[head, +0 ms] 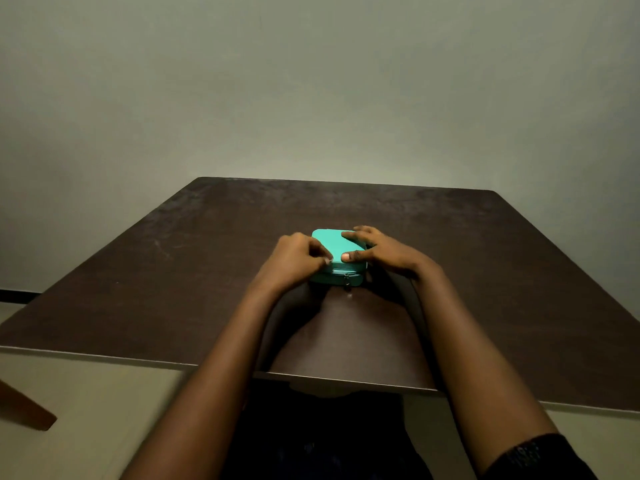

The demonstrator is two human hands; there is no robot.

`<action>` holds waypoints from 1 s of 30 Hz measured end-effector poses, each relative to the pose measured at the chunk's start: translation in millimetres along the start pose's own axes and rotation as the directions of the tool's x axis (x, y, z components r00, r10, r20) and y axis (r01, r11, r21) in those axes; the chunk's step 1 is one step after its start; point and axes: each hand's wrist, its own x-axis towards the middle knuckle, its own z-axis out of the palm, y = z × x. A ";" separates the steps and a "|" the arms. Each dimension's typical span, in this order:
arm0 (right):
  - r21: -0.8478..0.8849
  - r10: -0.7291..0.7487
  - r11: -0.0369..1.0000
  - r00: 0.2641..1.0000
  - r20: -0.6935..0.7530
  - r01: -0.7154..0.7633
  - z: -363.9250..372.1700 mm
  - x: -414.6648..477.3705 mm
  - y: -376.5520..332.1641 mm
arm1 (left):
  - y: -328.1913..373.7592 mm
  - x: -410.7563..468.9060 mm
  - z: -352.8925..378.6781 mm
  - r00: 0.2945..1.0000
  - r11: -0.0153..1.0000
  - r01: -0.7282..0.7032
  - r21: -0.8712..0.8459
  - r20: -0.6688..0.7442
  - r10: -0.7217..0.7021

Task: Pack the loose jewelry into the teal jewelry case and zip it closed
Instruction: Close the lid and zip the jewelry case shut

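Observation:
The teal jewelry case lies with its lid down in the middle of the dark brown table. A small zipper pull hangs at its front side. My left hand is curled against the case's left front edge, fingertips pinched at the seam. My right hand rests on the lid, fingers spread and thumb pressing near the front edge. No loose jewelry shows on the table.
A plain pale wall stands right behind the table's far edge. A brown wooden piece pokes in at the lower left above the pale floor. My dark-clothed lap sits under the near table edge.

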 end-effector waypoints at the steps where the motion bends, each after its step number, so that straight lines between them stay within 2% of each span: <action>1: 0.030 0.018 0.999 1.000 -0.010 -0.017 2.2 -2.9 -1.6 | -2.0 5.5 -0.8 0.997 0.999 -0.009 -0.039 -0.077 0.006; 3: 0.080 0.053 0.996 0.995 -0.085 -0.047 6.9 -9.2 -2.9 | -7.9 17.9 4.4 0.985 0.995 -0.004 -0.100 -0.175 -0.013; 5: 0.131 0.094 0.989 0.968 -0.233 -0.064 14.7 -18.5 -4.1 | -13.9 26.6 16.9 0.987 0.986 0.034 -0.164 -0.149 -0.059; 9: 0.235 0.204 0.968 0.822 -0.532 -0.089 40.9 -32.7 -4.2 | -23.3 27.9 45.4 0.981 0.886 0.089 -0.454 -0.112 -0.156; 11: 0.219 0.251 0.965 0.752 -0.609 -0.145 49.3 -35.9 -8.9 | -24.5 27.4 51.6 0.977 0.861 0.047 -0.506 -0.154 -0.144; 13: 0.171 0.276 0.961 0.733 -0.621 -0.217 55.4 -41.8 -16.5 | -22.6 28.1 53.4 0.976 0.878 0.020 -0.478 -0.183 -0.121; 17: 0.000 0.269 0.942 0.755 -0.599 -0.336 76.1 -53.2 -26.8 | -23.7 30.0 58.3 0.978 0.875 0.018 -0.483 -0.173 -0.116; 24: -0.135 0.207 0.921 0.753 -0.625 -0.365 89.8 -59.4 -44.6 | -29.4 31.8 60.3 0.981 0.869 0.029 -0.494 -0.152 -0.118; 30: -0.104 0.221 0.928 0.753 -0.620 -0.359 95.3 -59.9 -49.4 | -30.8 30.9 60.5 0.984 0.876 0.010 -0.482 -0.152 -0.095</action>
